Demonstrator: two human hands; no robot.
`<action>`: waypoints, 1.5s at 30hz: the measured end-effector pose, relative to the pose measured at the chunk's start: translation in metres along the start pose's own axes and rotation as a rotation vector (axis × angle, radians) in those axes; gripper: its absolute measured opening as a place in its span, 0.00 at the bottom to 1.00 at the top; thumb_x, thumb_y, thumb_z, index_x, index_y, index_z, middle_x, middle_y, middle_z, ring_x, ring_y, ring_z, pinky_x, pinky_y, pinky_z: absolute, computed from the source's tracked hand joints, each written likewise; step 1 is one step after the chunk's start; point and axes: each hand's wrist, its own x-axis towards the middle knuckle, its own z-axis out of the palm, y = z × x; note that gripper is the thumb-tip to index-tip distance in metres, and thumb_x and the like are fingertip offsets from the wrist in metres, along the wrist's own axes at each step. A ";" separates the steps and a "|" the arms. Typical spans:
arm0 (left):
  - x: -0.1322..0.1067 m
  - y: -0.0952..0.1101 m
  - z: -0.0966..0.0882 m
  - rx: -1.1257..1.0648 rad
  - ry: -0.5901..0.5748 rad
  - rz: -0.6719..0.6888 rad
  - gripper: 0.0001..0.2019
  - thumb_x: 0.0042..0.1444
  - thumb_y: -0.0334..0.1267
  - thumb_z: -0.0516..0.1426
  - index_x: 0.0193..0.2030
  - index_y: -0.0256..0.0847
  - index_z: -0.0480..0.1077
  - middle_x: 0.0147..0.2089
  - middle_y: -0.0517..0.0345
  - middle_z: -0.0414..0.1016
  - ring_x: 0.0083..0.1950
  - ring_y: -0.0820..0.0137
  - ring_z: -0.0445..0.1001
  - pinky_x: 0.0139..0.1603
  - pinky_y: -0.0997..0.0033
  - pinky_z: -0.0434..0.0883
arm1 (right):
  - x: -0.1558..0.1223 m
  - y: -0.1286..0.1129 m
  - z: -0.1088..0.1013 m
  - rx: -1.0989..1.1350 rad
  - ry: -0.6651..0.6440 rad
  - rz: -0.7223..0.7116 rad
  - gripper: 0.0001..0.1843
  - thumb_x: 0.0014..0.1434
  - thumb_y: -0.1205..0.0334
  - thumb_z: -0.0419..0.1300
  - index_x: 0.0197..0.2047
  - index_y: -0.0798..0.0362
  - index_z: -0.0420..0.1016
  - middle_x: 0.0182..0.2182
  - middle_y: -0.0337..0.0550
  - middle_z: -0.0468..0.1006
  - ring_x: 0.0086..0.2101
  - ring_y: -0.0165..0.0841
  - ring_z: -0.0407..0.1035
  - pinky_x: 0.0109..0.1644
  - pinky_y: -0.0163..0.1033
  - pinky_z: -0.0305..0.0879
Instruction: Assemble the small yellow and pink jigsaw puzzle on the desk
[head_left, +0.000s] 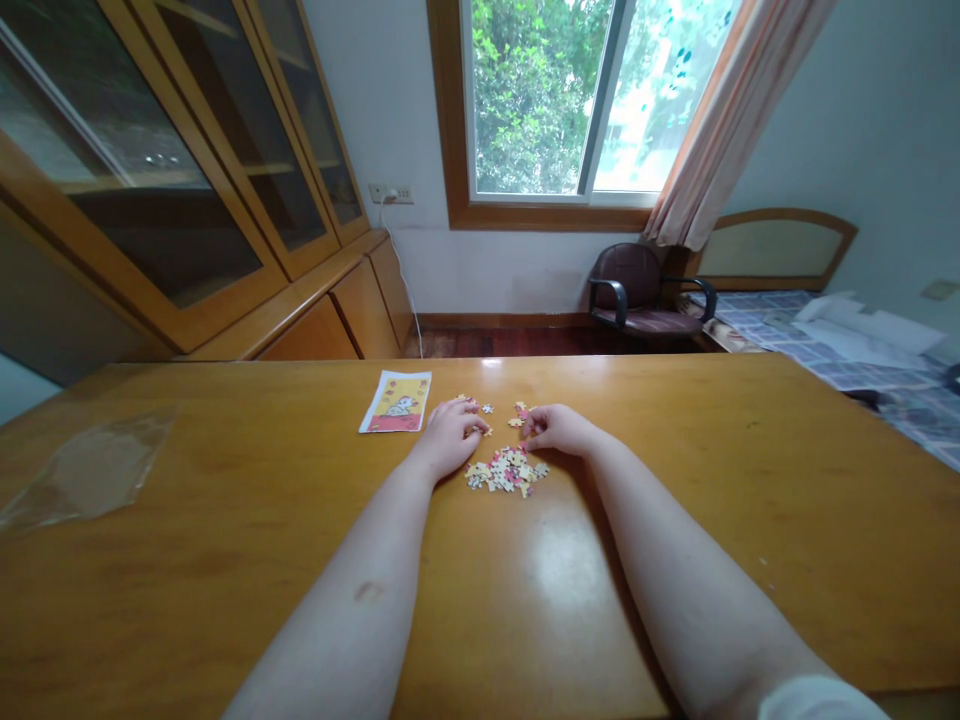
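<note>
A loose pile of small jigsaw puzzle pieces [504, 471], white, yellow and pink, lies on the wooden table [480, 600] between my forearms. My left hand [452, 437] rests palm down just beyond the pile's left side, fingers spread and slightly bent, partly covering a few pieces. A single puzzle piece [487, 408] lies past its fingertips. My right hand [561, 430] is curled, thumb and fingers drawn together beside a small group of pieces [516, 422]. What its fingertips hold, if anything, is too small to make out. Left of my left hand lies a picture card [396, 402] with a white animal on yellow.
A clear plastic bag [90, 465] lies flat at the table's left. Beyond the far edge stand a glass-door cabinet [225, 130], an office chair [637, 290] below the window, and a bed [825, 320] with papers on it.
</note>
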 end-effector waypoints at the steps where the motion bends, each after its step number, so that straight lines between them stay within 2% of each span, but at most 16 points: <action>1: 0.000 -0.001 0.001 -0.006 0.014 0.011 0.13 0.56 0.34 0.55 0.40 0.46 0.81 0.58 0.53 0.74 0.64 0.58 0.64 0.67 0.53 0.59 | 0.001 -0.004 0.003 -0.053 0.069 0.015 0.10 0.45 0.59 0.70 0.31 0.54 0.78 0.20 0.31 0.67 0.23 0.25 0.58 0.28 0.33 0.51; 3: 0.001 -0.003 0.002 -0.015 0.026 0.028 0.13 0.56 0.33 0.54 0.41 0.46 0.80 0.57 0.53 0.74 0.63 0.59 0.65 0.67 0.54 0.60 | 0.002 -0.011 0.010 -0.159 0.174 0.041 0.08 0.50 0.57 0.68 0.31 0.52 0.79 0.23 0.34 0.72 0.25 0.27 0.62 0.29 0.33 0.53; 5: 0.000 -0.003 0.002 -0.018 0.025 0.029 0.14 0.56 0.33 0.54 0.42 0.46 0.80 0.57 0.53 0.74 0.64 0.59 0.65 0.67 0.54 0.59 | 0.002 -0.016 0.014 -0.240 0.222 0.050 0.08 0.53 0.56 0.65 0.32 0.51 0.80 0.26 0.36 0.76 0.27 0.28 0.65 0.30 0.33 0.55; 10: -0.002 0.003 -0.002 -0.033 -0.015 0.021 0.14 0.57 0.34 0.54 0.44 0.48 0.80 0.59 0.55 0.73 0.65 0.59 0.63 0.68 0.52 0.58 | -0.001 -0.015 0.016 -0.213 0.215 -0.045 0.09 0.56 0.61 0.61 0.37 0.49 0.83 0.29 0.38 0.80 0.30 0.29 0.69 0.35 0.32 0.61; 15: -0.005 0.015 -0.008 -0.029 -0.174 0.028 0.16 0.56 0.35 0.56 0.49 0.54 0.78 0.66 0.58 0.66 0.70 0.55 0.55 0.71 0.43 0.48 | -0.001 -0.013 0.016 -0.222 0.199 -0.048 0.12 0.55 0.63 0.59 0.38 0.46 0.84 0.31 0.37 0.82 0.33 0.31 0.72 0.39 0.33 0.64; 18: -0.005 0.019 -0.010 -0.025 -0.223 0.030 0.17 0.56 0.37 0.57 0.50 0.57 0.77 0.68 0.60 0.63 0.72 0.53 0.52 0.71 0.41 0.45 | -0.001 -0.014 0.016 -0.222 0.229 -0.046 0.11 0.56 0.63 0.59 0.38 0.47 0.84 0.34 0.38 0.83 0.35 0.32 0.73 0.42 0.34 0.65; 24: -0.005 0.017 -0.010 -0.032 -0.213 0.027 0.16 0.56 0.38 0.58 0.49 0.57 0.78 0.67 0.60 0.65 0.71 0.53 0.53 0.71 0.41 0.46 | -0.002 -0.015 0.016 -0.227 0.197 -0.055 0.12 0.56 0.64 0.59 0.38 0.48 0.84 0.30 0.39 0.82 0.31 0.32 0.71 0.37 0.34 0.63; 28: -0.005 0.014 -0.008 -0.037 -0.191 0.045 0.15 0.56 0.37 0.58 0.48 0.56 0.78 0.66 0.58 0.67 0.70 0.53 0.55 0.70 0.41 0.48 | -0.003 -0.017 0.016 -0.274 0.269 -0.027 0.13 0.56 0.64 0.58 0.39 0.47 0.84 0.34 0.40 0.83 0.34 0.33 0.73 0.39 0.34 0.63; 33: -0.003 0.010 -0.005 -0.048 -0.090 0.061 0.16 0.57 0.33 0.54 0.48 0.52 0.79 0.62 0.56 0.70 0.67 0.58 0.61 0.70 0.47 0.52 | -0.004 -0.021 0.018 -0.291 0.167 -0.115 0.14 0.56 0.64 0.58 0.40 0.45 0.84 0.31 0.38 0.82 0.33 0.32 0.72 0.37 0.34 0.62; 36: -0.002 0.008 -0.004 -0.066 -0.067 0.078 0.15 0.57 0.32 0.54 0.44 0.50 0.80 0.61 0.57 0.72 0.66 0.60 0.61 0.70 0.49 0.53 | -0.004 -0.021 0.017 -0.352 0.238 -0.039 0.14 0.56 0.63 0.57 0.39 0.45 0.84 0.34 0.40 0.83 0.36 0.34 0.72 0.38 0.35 0.62; 39: -0.003 0.009 -0.004 -0.083 -0.112 0.088 0.14 0.56 0.32 0.55 0.43 0.50 0.80 0.62 0.58 0.70 0.68 0.58 0.59 0.70 0.49 0.53 | -0.003 -0.017 0.014 -0.319 0.317 -0.019 0.13 0.56 0.64 0.57 0.39 0.47 0.84 0.33 0.41 0.81 0.34 0.33 0.71 0.37 0.35 0.61; 40: -0.004 0.010 -0.004 -0.086 -0.130 0.084 0.14 0.55 0.33 0.56 0.43 0.51 0.80 0.63 0.58 0.69 0.68 0.57 0.58 0.70 0.48 0.52 | -0.003 -0.016 0.013 -0.274 0.298 -0.038 0.12 0.56 0.63 0.58 0.38 0.49 0.84 0.31 0.41 0.81 0.32 0.32 0.70 0.36 0.35 0.60; 42: -0.005 0.012 -0.005 -0.086 -0.159 0.071 0.14 0.54 0.34 0.57 0.44 0.53 0.80 0.64 0.59 0.69 0.69 0.55 0.57 0.70 0.45 0.51 | -0.003 -0.013 0.011 -0.143 0.170 -0.083 0.11 0.55 0.59 0.62 0.37 0.52 0.84 0.25 0.39 0.77 0.27 0.29 0.66 0.32 0.34 0.59; 45: -0.005 0.014 -0.007 -0.077 -0.198 0.060 0.14 0.54 0.34 0.58 0.44 0.54 0.80 0.64 0.59 0.68 0.69 0.54 0.56 0.71 0.44 0.48 | -0.004 -0.013 0.008 0.006 -0.047 -0.110 0.16 0.47 0.52 0.69 0.36 0.54 0.83 0.21 0.34 0.71 0.24 0.27 0.62 0.28 0.33 0.56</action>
